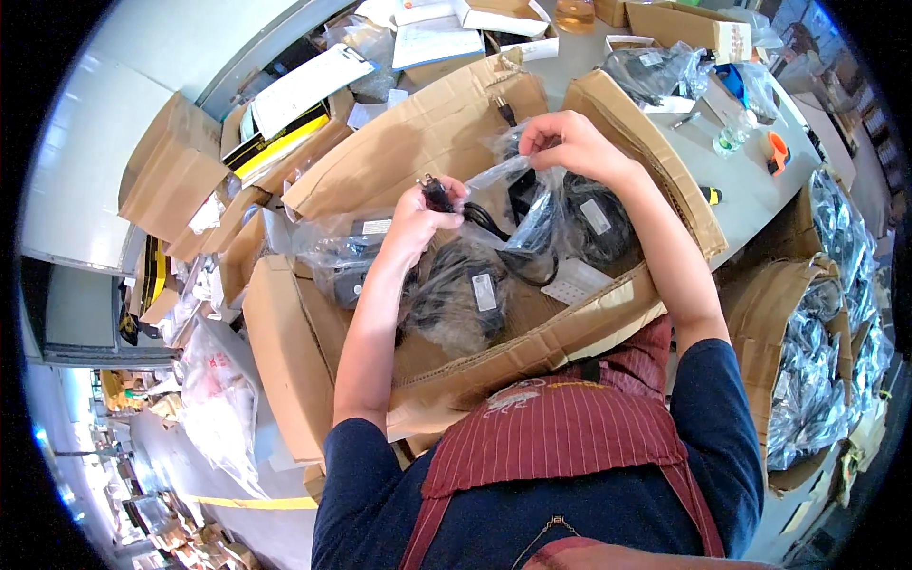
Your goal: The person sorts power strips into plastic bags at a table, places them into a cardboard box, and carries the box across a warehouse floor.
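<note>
Table (755, 198) grey, cluttered; floor (271, 527) yellow-lined; left hand (418, 220) grips black plug (436, 195), right hand (577, 149) pinches clear bag (500, 177).

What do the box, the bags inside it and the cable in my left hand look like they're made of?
Box: matte brown corrugated cardboard, judging by its folds and thick edges.
Bags: thin, clear, glossy plastic film, since they wrinkle, catch the light and can be seen through.
Cable: black, slightly shiny; probably rubber or soft plastic outside, as it bends in curves, but which, I can't tell.

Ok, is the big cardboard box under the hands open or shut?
Open: the box has its flaps spread apart, and bagged items show inside.
</note>
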The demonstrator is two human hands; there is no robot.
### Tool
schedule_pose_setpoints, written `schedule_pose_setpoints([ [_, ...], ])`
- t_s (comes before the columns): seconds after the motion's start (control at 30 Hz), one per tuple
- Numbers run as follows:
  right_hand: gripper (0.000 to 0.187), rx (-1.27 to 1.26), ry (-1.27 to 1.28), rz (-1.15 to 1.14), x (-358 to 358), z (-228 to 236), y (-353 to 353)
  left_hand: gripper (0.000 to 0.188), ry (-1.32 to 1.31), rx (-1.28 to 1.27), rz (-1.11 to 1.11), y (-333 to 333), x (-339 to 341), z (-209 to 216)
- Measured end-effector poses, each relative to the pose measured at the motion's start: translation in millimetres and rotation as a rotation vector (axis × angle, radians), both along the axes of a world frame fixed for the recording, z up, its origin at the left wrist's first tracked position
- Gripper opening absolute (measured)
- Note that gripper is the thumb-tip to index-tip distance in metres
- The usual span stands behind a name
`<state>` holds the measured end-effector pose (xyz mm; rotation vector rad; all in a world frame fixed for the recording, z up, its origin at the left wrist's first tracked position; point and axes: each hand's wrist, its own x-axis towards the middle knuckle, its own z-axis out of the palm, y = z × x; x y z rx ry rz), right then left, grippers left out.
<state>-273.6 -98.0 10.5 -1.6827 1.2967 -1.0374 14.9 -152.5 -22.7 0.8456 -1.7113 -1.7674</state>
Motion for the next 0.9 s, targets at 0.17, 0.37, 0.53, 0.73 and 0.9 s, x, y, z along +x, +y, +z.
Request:
schedule_pose_setpoints([
  [0.17,0.014,0.126,0.096,-0.02,-3.1,7.4,6.4,0.049,-0.081,0.001,0.082,10.0,-5.9,19.0],
  [0.37,0.016,-0.131,-0.795,-0.207,-30.9,22.7,6.3,0.063,0.289,0.221,0.155,13.5,-18.7,80.8],
  [0.53,0.012,-0.338,-1.2,-0.362,-54.2,19.5,1.5,0.062,0.58,0.419,0.08,-11.0,-68.1,116.8],
  [0.73,0.02,-0.547,-1.258,-0.218,-38.1,35.9,-0.8,0.044,0.682,0.186,0.489,-109.1,-119.8,76.9],
  [0.9,0.011,-0.536,-1.039,-0.381,-68.2,12.5,9.2,0.031,0.177,-0.166,0.127,-34.5,-132.4,14.9],
])
